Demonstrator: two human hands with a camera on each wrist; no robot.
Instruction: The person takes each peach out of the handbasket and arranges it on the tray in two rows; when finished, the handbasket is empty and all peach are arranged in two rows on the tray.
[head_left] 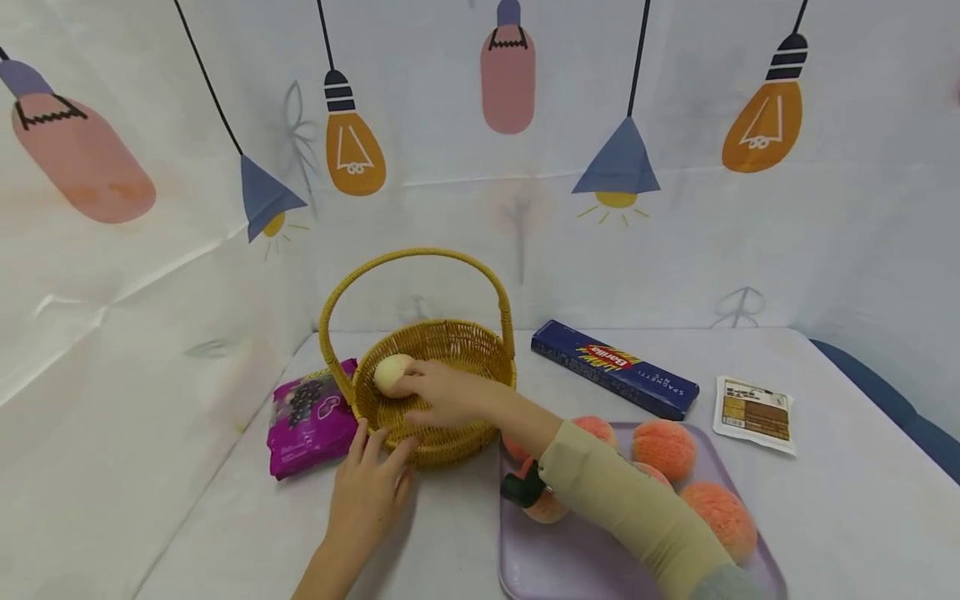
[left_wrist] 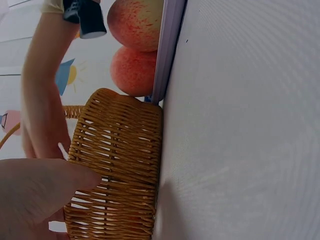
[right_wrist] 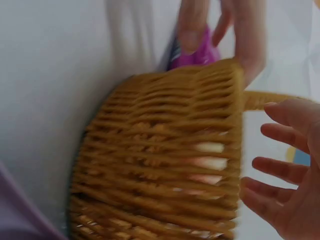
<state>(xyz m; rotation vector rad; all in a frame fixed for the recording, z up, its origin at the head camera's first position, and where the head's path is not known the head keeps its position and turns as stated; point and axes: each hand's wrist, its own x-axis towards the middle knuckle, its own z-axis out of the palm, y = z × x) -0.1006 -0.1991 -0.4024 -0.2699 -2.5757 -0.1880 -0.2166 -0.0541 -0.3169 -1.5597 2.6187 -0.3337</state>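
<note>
A woven basket (head_left: 442, 450) with a tall arched handle stands on the table. Inside it, against the left wall, lies a pale peach (head_left: 392, 375). My right hand (head_left: 453, 396) reaches over the rim, fingertips at the peach in the head view; the right wrist view shows its fingers (right_wrist: 282, 170) spread apart, and the peach only through the weave. At the basket's near left rim is my left hand (head_left: 367, 483), fingers extended and touching the edge. The left wrist view has its thumb (left_wrist: 75, 177) lying against the basket's outer wall.
A lilac tray (head_left: 570, 558) with several pink-orange peaches (head_left: 663, 450) sits at right, partly under my right forearm. A purple snack bag (head_left: 311, 425) lies left of the basket. Behind the tray are a blue spaghetti box (head_left: 615, 367) and a small flat packet (head_left: 753, 414).
</note>
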